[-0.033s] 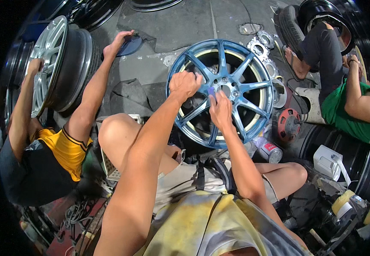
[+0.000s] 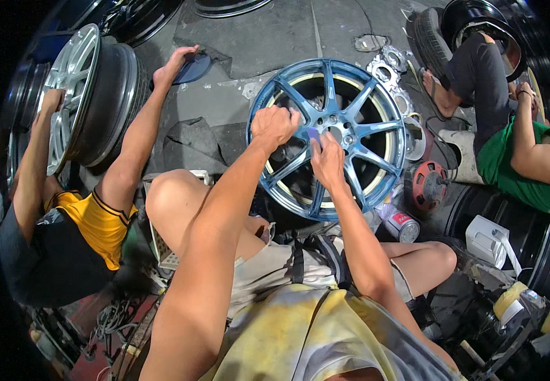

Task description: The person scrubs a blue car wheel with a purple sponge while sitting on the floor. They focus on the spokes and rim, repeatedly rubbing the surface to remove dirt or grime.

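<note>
A blue multi-spoke wheel rim (image 2: 362, 129), with pale bare-looking patches on its spokes, stands in front of me. My left hand (image 2: 276, 126) is closed in a fist over its left spokes. Whatever lies inside those fingers is hidden. Just left of the centre hole, my right hand (image 2: 328, 156) pinches a small flat purple piece (image 2: 313, 134), whose material I cannot make out. This piece is held against the spokes near the hub.
At left, a person in yellow shorts (image 2: 92, 219) works on a silver wheel (image 2: 75, 76). A person in a green top (image 2: 532, 168) sits at right. Beside my wheel lie metal castings (image 2: 384, 71), a red round device (image 2: 428, 186), a can (image 2: 403, 227) and a white container (image 2: 485, 241).
My right hand and the purple piece have shifted very slightly. My left hand and the blue wheel rim look unmoved.
</note>
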Available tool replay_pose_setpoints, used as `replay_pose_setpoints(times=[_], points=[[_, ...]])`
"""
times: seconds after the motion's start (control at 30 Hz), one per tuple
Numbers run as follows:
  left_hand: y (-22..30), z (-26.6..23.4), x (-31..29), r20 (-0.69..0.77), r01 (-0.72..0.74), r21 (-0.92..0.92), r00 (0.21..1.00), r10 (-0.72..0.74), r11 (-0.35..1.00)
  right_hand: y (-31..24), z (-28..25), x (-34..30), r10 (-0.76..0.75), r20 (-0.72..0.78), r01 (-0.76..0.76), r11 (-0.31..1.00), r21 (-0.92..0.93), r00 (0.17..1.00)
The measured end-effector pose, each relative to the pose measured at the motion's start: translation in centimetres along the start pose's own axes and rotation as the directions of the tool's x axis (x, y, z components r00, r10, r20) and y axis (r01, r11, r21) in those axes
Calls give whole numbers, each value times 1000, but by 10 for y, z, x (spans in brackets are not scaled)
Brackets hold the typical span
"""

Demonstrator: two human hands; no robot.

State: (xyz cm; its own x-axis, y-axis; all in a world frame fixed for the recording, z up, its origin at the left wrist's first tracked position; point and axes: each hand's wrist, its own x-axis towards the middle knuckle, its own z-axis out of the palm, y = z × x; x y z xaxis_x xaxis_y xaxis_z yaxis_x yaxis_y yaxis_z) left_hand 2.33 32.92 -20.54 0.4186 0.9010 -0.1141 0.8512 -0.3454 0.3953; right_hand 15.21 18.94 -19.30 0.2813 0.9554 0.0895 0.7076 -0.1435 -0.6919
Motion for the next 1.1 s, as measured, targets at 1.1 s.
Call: replay_pose_setpoints(times=[1.1], points=[[0,-4,0,35,9,-7,999,-9,1000,-8,-1,-31,-146,33,149,982,-113,989]])
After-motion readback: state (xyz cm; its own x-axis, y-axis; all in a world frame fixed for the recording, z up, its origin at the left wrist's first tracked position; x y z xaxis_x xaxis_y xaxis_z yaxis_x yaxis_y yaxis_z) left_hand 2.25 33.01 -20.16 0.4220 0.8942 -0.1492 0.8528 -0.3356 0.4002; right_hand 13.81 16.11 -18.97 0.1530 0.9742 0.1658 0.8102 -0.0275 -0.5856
